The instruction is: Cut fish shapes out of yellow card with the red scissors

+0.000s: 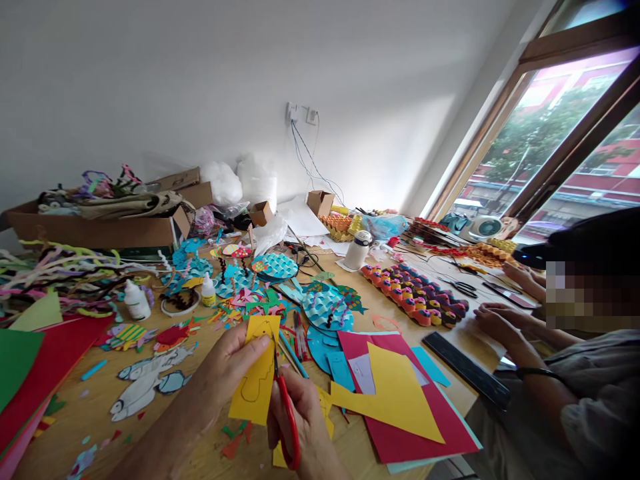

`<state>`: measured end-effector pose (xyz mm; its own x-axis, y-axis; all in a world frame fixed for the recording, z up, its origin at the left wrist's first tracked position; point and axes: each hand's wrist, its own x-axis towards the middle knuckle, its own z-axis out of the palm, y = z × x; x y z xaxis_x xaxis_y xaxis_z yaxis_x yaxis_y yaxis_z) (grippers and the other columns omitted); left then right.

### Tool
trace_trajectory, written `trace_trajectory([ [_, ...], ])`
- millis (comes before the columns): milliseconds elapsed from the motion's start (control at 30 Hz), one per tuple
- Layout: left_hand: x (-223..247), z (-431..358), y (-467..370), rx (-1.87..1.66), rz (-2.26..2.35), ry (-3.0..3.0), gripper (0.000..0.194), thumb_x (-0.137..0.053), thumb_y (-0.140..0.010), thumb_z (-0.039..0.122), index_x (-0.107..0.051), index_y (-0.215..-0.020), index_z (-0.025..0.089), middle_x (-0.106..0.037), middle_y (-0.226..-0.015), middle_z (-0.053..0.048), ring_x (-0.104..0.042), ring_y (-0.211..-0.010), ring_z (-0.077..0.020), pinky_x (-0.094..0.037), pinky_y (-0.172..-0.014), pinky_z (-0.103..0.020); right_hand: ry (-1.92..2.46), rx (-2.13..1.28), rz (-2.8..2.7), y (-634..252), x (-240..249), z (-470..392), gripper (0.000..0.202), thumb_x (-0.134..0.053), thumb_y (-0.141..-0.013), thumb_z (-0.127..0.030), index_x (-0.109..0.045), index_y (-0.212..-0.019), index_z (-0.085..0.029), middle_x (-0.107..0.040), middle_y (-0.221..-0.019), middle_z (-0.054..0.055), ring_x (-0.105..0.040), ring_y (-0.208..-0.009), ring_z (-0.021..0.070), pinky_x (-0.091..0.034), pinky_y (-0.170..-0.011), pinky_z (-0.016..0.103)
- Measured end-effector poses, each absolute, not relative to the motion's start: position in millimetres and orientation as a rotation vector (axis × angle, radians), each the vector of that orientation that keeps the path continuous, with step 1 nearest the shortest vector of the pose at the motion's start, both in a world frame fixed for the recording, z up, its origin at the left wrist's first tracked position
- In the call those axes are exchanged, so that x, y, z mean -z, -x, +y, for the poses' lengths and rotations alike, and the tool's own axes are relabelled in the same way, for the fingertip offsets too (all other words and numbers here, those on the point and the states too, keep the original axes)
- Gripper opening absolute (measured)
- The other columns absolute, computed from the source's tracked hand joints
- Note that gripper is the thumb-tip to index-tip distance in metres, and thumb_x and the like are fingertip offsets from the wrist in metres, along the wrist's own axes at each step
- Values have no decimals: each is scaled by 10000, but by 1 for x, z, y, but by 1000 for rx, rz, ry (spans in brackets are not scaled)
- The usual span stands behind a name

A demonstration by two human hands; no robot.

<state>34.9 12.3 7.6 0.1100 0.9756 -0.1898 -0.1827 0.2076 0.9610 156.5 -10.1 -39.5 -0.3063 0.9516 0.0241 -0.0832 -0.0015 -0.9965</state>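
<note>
Scissors (287,404), one pair gripped by right hand (306,401), one yellow card (255,381) pinched by left hand (229,360)

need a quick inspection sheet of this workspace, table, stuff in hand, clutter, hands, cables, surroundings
Surface: wooden table, largely covered, with bare wood between piles.
Work in hand: yellow paper with a drawn outline; red-handled scissors, blades at the paper's edge.
Clutter: paper scraps, paper fish, pipe cleaners, a white bottle.
Hands: left hand grips the yellow paper; right hand holds the scissors.
Cables: thin cables hang from a wall socket; lower ends hidden behind clutter.
Surroundings: white wall behind, window and another person at right.
</note>
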Motion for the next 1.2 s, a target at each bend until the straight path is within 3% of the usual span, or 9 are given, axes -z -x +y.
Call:
trace_trajectory([
  [233,-2,13,-34,-1064,1064,-969,192,-616,-723,368,-549,-740,189,-602,-545,46,-566,-451,-118,-424,-411,-188,924,-1472,-1370,-158,49,-8,569,-429,-769,-705,-502,-640,-155,-369,-457,-81,-343,-362,37,-269,-345,126],
  [633,-6,11,-35,-1071,1099,-948,208,-643,-697,356,-545,-741,178,-595,-559,48,-550,-478,-106,-419,-440,-188,970,-1434,-1385,-156,44,-8,617,-415,-737,-742,-510,-609,-146,-366,-392,-83,-306,-315,33,-234,-308,127],
  [1200,-8,10,-37,-1126,1117,-1014,194,-620,-725,378,-540,-739,201,-576,-568,64,-540,-518,-122,-423,-480,-207,921,-1452,-1386,-159,51,-8,561,-431,-806,-661,-561,-667,-133,-375,-483,-68,-310,-327,27,-275,-312,121],
])
